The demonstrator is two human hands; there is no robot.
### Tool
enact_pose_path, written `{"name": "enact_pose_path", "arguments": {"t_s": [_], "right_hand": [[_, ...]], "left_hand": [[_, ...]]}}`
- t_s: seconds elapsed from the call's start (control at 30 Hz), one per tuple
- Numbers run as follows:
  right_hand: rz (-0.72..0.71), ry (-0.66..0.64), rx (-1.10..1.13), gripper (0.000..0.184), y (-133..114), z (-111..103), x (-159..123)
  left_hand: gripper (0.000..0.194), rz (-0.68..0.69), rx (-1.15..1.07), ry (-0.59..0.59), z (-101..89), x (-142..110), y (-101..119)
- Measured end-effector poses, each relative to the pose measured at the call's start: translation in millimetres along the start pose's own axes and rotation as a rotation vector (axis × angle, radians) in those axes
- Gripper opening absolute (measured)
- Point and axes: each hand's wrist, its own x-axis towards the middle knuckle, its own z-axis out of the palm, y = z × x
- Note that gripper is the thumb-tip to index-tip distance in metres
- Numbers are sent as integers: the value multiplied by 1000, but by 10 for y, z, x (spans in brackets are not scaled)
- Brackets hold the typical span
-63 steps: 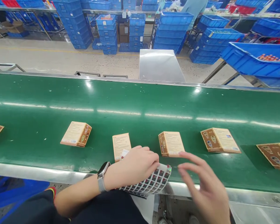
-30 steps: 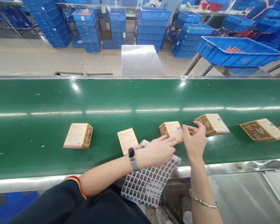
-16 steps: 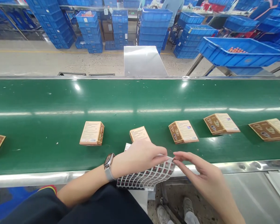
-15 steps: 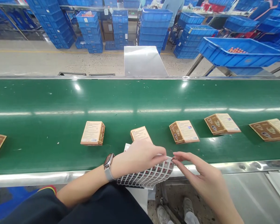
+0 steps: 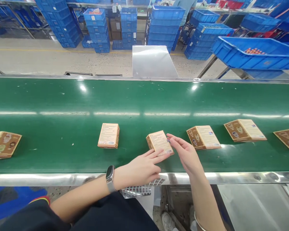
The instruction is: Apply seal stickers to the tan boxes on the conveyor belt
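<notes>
My right hand [image 5: 187, 156] pinches a small sticker [image 5: 168, 140]; my left hand [image 5: 141, 170] rests extended fingers on the box [image 5: 160, 141], its hold on the sheet [image 5: 137, 191] unclear. Green belt [image 5: 144, 96]: open toward 12 o'clock. Metal rail [image 5: 50, 179]: at 6. Box: on belt, long axis 11 to 5, brown side facing 8; neighbouring boxes [image 5: 108, 134] at 9 and 3.

"What's on your left wrist [image 5: 116, 179]?"

"My watch [image 5: 110, 172], dark-faced, with a grey band [image 5: 111, 186]."

"Anything else?"

"A dark sleeve [image 5: 36, 213] with red and yellow trim [image 5: 42, 199], and a thin silvery bracelet [image 5: 197, 222] on my right forearm [image 5: 205, 203]."
</notes>
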Motion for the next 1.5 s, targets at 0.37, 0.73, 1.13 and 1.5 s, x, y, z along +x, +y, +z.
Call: {"name": "enact_pose_path", "arguments": {"t_s": [0.37,0.73,1.13,1.5], "right_hand": [[11,144,-39,52,80,7,81],[-195,418,-389,47,5,-131,223],[-238,-294,-459,37,-396,-145,-666],[-346,-162,-524,31,-264,270,-869]], "left_hand": [[21,57,118,58,194,265,47],[20,84,28,51,188,512,69],[21,-238,-186,20,-450,-86,-14],[14,-298,-227,147,-504,-397,-7]]}}
